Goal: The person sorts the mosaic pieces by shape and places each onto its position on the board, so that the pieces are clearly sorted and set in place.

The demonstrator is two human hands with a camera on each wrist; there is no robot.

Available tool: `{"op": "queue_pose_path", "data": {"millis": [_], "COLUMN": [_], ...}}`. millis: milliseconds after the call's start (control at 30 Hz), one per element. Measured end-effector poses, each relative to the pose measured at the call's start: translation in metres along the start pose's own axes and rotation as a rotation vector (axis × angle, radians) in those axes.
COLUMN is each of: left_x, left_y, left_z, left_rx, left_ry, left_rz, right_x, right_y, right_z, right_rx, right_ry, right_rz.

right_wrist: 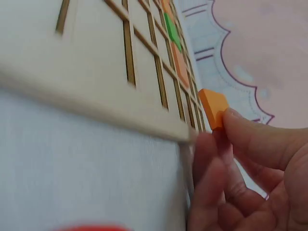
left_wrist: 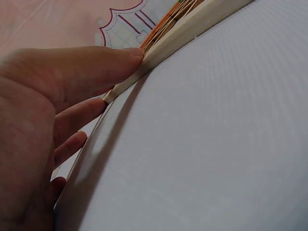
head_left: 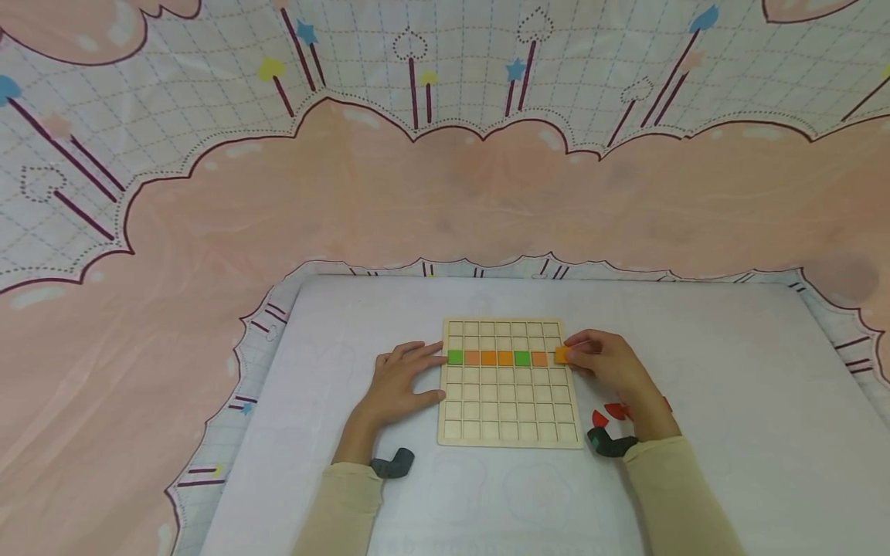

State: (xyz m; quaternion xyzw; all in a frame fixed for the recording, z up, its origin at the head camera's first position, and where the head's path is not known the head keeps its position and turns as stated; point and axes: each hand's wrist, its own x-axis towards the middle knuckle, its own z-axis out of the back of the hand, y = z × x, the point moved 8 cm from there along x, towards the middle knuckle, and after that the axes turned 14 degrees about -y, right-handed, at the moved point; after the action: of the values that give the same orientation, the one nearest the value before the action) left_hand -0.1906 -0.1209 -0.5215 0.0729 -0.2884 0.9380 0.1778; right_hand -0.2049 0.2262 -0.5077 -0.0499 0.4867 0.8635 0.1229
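Observation:
A pale wooden grid board [head_left: 509, 444] lies on the white table. One row across it holds several square tiles in green [head_left: 455, 357], light orange [head_left: 472, 358] and orange [head_left: 497, 358]. At the board's left edge my left hand [head_left: 398, 386] rests with spread fingers; in the left wrist view its fingertips touch the wooden side. My right hand [head_left: 612, 363] pinches an orange square tile [right_wrist: 213, 108] between thumb and fingers. That tile is over the right end of the tiled row, and in the right wrist view it looks raised above the board.
Several red pieces [head_left: 615, 411] lie to the right of the board, partly hidden by my right wrist. Dark wrist straps [head_left: 395, 463] show at both wrists. A pink cloth with cloud shapes [head_left: 459, 193] surrounds the white tabletop [head_left: 507, 510].

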Motion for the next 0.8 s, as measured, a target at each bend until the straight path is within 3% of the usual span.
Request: {"op": "queue_pose_path", "data": {"millis": [200,800], "left_x": [0.0002,-0.0004], "left_y": [-0.0013,-0.0007], "left_z": [0.0012,0.0011], "left_rx": [-0.004,0.002], "left_ry": [0.0,0.011], "left_rz": [-0.011,-0.004], "right_x": [0.0033,0.0038], "right_y": [0.0008,-0.0004], "right_z": [-0.0024,-0.0088], "right_rx": [-0.072,-0.087], "right_ry": [-0.033,-0.05], "right_rz": [-0.028,-0.089]}}
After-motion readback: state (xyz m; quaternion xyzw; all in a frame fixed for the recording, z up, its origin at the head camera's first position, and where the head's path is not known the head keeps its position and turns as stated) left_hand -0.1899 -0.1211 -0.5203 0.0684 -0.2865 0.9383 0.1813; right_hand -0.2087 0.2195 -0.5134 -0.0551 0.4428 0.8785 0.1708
